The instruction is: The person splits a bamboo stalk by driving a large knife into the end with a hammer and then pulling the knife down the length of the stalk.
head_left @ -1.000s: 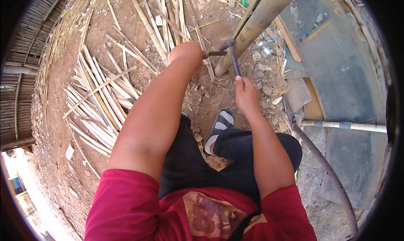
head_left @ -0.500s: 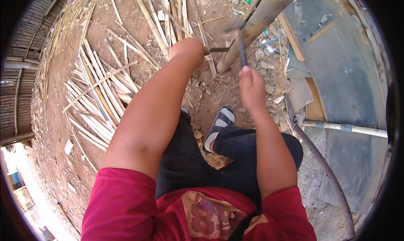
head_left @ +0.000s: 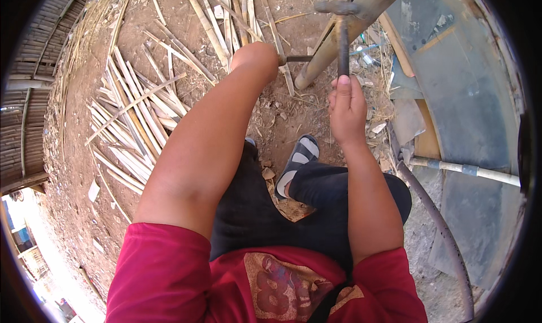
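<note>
My left hand (head_left: 257, 59) is closed round the handle of a knife (head_left: 299, 58). Its dark blade points right and meets the lower part of a thick bamboo pole (head_left: 370, 18). A dark split runs along the pole's left side, upward from near the blade. In my closed right hand (head_left: 347, 111) a hammer (head_left: 343, 44) stands upright, its metal head in front of the pole. How deep the blade sits in the bamboo I cannot tell.
Split bamboo strips (head_left: 132, 111) lie heaped on the dirt at left, with more strips (head_left: 226, 21) ahead. Grey sheets (head_left: 463, 91) and a white pipe (head_left: 468, 172) are at right. A dark curved pipe (head_left: 432, 213) lies beside my right leg. My sandalled foot (head_left: 298, 159) is below the pole.
The hammer has swung up and back, blurred before and sharper now, and my right hand has shifted slightly up and right. My left hand still grips the knife at the pole.
</note>
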Demonstrator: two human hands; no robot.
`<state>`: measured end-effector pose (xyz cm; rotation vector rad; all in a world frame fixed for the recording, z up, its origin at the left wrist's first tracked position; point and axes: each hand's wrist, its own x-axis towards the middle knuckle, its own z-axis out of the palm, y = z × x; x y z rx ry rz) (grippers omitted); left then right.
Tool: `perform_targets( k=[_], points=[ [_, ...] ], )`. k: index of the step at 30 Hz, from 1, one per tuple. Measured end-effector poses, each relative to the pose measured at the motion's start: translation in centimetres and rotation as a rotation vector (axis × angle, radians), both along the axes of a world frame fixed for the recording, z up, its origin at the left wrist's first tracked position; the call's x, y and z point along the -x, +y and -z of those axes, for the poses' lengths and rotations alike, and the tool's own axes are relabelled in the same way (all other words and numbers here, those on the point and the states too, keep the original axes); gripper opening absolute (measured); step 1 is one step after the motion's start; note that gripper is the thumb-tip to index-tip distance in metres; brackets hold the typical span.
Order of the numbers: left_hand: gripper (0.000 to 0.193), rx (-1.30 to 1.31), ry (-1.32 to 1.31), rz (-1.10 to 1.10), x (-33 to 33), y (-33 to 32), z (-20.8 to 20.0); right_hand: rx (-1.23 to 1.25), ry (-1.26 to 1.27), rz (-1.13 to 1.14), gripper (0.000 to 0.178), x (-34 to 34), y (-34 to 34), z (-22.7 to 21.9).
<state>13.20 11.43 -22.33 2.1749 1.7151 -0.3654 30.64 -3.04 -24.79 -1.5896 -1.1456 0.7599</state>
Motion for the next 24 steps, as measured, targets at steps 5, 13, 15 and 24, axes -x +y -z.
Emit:
perform_targets(
  k=[5,13,15,24],
  points=[
    [0.029,0.018,-0.005,0.008,1.0,0.3,1.1,0.227,-0.301,0.019,0.045,1.6,-2.0,5.6],
    [0.025,-0.011,0.027,-0.007,0.8,0.5,1.4,-0.055,-0.21,0.068,0.041,1.3,-0.2,1.0],
    [0.025,0.056,-0.015,-0.002,0.3,0.1,1.0,0.194,-0.366,0.033,0.042,1.0,-1.1,5.6],
    [0.026,0.015,0.043,0.02,-0.1,0.3,0.9,0.048,-0.147,0.06,0.044,0.2,0.2,0.1]
  ],
)
